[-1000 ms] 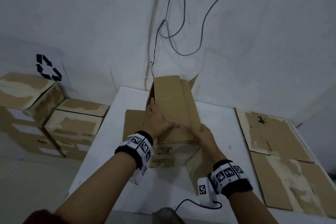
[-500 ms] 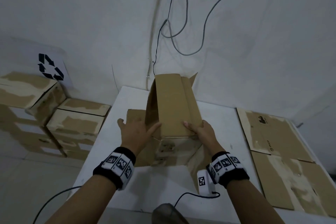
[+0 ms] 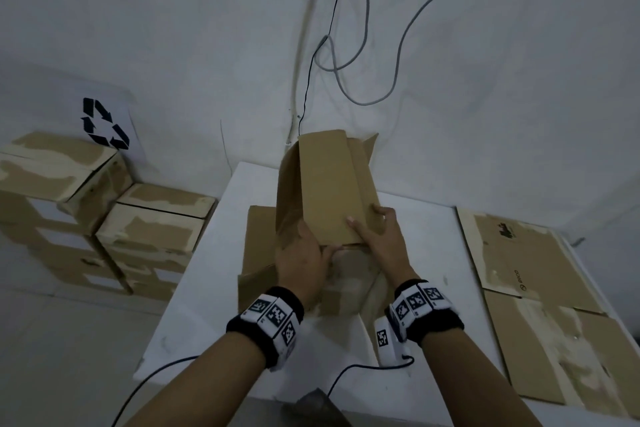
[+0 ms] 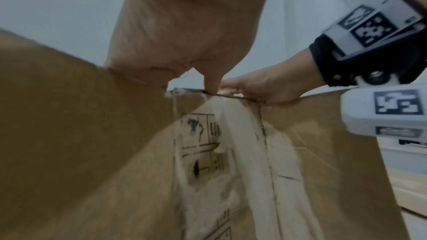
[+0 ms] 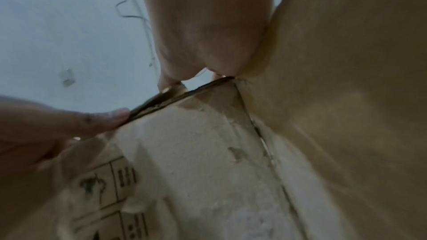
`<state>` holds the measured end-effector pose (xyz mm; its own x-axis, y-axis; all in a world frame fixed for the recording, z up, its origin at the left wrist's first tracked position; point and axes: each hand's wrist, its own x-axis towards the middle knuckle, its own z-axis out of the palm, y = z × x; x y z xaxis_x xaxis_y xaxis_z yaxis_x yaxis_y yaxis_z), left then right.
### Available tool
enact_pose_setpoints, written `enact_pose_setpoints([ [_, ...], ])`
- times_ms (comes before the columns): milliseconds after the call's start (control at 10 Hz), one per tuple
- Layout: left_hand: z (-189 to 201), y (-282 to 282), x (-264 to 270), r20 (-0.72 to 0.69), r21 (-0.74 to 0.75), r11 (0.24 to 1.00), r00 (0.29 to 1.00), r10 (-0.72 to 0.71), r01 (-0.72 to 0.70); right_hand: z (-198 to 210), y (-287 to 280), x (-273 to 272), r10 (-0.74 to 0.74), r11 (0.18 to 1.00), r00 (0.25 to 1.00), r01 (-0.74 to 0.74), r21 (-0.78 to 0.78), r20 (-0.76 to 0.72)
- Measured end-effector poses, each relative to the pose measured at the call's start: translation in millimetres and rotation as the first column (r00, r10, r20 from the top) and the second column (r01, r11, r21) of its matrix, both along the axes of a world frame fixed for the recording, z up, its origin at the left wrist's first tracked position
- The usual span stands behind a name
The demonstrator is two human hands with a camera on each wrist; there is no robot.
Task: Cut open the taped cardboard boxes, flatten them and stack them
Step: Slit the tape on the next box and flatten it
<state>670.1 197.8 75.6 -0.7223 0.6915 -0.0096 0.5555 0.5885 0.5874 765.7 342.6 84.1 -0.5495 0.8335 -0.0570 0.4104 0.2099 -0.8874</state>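
Note:
An opened brown cardboard box [image 3: 325, 184] stands tilted on the white table [image 3: 207, 305], its flaps loose. My left hand [image 3: 304, 253] grips the box's near upper edge, fingers hidden behind the panel and thumb on the torn, printed face [image 4: 231, 152]. My right hand [image 3: 377, 232] holds the same panel further right, thumb flat on top and fingers wrapped over its right edge. In the right wrist view the right palm [image 5: 208, 34] sits over the cardboard edge [image 5: 180, 96], and the left thumb [image 5: 104, 118] presses that edge.
Flattened cardboard sheets [image 3: 540, 253] lie along the table's right side. Another flat piece [image 3: 259, 229] lies under the box. Taped boxes [image 3: 156, 229] are stacked on the floor at the left, below a recycling sign [image 3: 104, 123]. Cables [image 3: 363, 45] hang on the wall.
My left hand has moved from beside the box's left side onto its near edge and taken hold. My right hand has slid a little further up the panel.

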Motion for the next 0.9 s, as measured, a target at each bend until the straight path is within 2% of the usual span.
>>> enact_pose_setpoints([
  [100, -3.6, 3.5, -12.5, -0.058, 0.005, 0.999, 0.998, -0.033, 0.033, 7.1, -3.2, -0.8, 0.047, 0.995, 0.997, -0.053, 0.088, 0.067],
  [200, -8.7, 5.1, -25.3, -0.07, 0.023, 0.999, 0.997, -0.032, 0.033, 11.0, 3.4, -5.1, 0.145, 0.987, 0.982, -0.153, 0.057, 0.121],
  [300, -10.5, 9.4, -42.5, -0.047, 0.001, 1.0, 0.999, -0.013, 0.013, 5.8, 14.1, -13.9, 0.218, 0.96, 0.923, -0.262, 0.104, 0.318],
  [400, -11.5, 10.2, -52.7, 0.003, 0.111, 0.993, 0.999, -0.035, 0.034, -7.4, 19.3, -22.7, 0.164, 0.935, 0.892, -0.277, 0.222, 0.42],
  [500, -20.2, 9.9, -59.8, 0.053, 0.175, 0.984, 0.998, -0.036, 0.026, -14.5, 21.6, -27.9, 0.141, 0.932, 0.895, -0.264, 0.248, 0.424],
  [600, -40.3, 8.4, -69.1, 0.047, 0.211, 0.976, 0.997, -0.065, 0.054, -24.4, 25.6, -31.4, 0.16, 0.945, 0.924, -0.245, 0.218, 0.348],
  [700, -66.9, -0.4, -73.7, 0.157, 0.23, 0.969, 0.979, -0.133, 0.095, -58.0, 31.8, -33.4, 0.16, 0.941, 0.909, -0.258, 0.217, 0.386],
  [800, -81.8, -10.0, -66.6, 0.252, 0.17, 0.985, 0.968, -0.005, -0.039, -105.7, 32.8, -24.4, 0.122, 0.957, 0.909, -0.215, 0.197, 0.399],
  [900, -99.1, -15.7, -63.5, 0.347, 0.002, 0.974, 0.914, 0.211, -0.226, -130.6, 20.0, -16.2, 0.039, 0.996, 0.923, -0.067, 0.063, 0.382],
])
